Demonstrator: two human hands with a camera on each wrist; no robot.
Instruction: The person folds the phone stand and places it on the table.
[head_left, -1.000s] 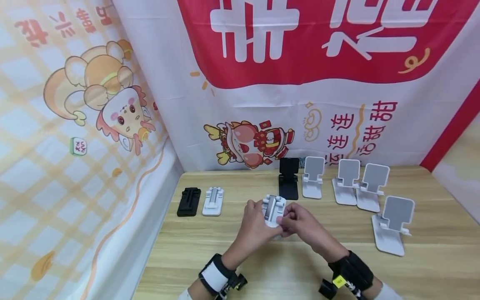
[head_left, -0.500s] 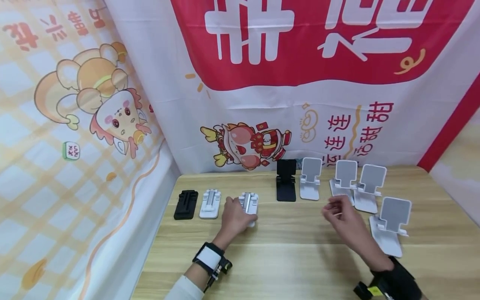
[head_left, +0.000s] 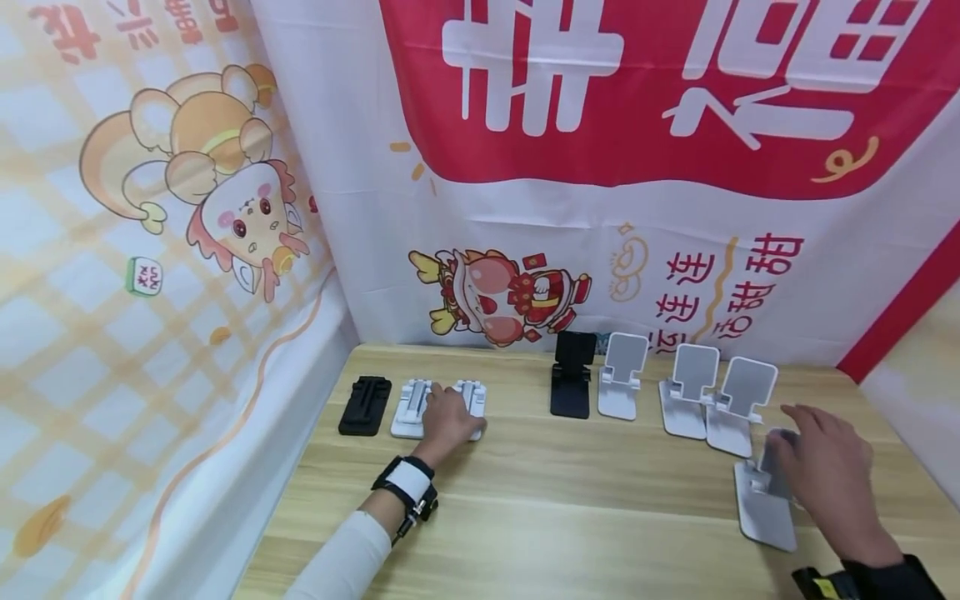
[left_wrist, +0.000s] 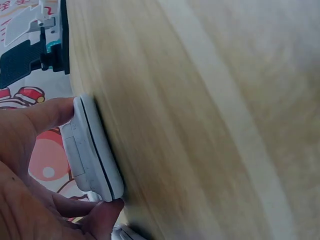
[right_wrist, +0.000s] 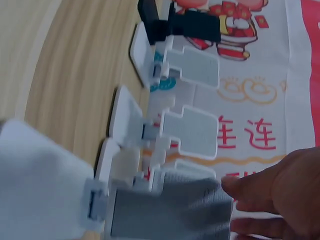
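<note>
My left hand (head_left: 447,425) grips a folded white phone stand (head_left: 474,398) on the table, close beside another folded white phone stand (head_left: 409,410). In the left wrist view, thumb and fingers hold that stand (left_wrist: 90,150) by its opposite ends, its edge against the wood. At the right, my right hand (head_left: 828,475) is over the grey plate of an unfolded white phone stand (head_left: 765,512). The right wrist view has its fingertips at the outer edge of the grey plate (right_wrist: 170,210), apparently touching; the fingers look fairly straight and not closed round it.
A folded black phone stand (head_left: 365,406) lies at the far left. Along the back stand an unfolded black stand (head_left: 572,387) and several unfolded white ones, such as this white stand (head_left: 620,387). A printed cloth (head_left: 510,217) hangs behind the wooden table (head_left: 562,500).
Both hands were together on the folded white stand. My left hand has carried it left and down beside the other folded one. My right hand has moved right to the nearest unfolded stand.
</note>
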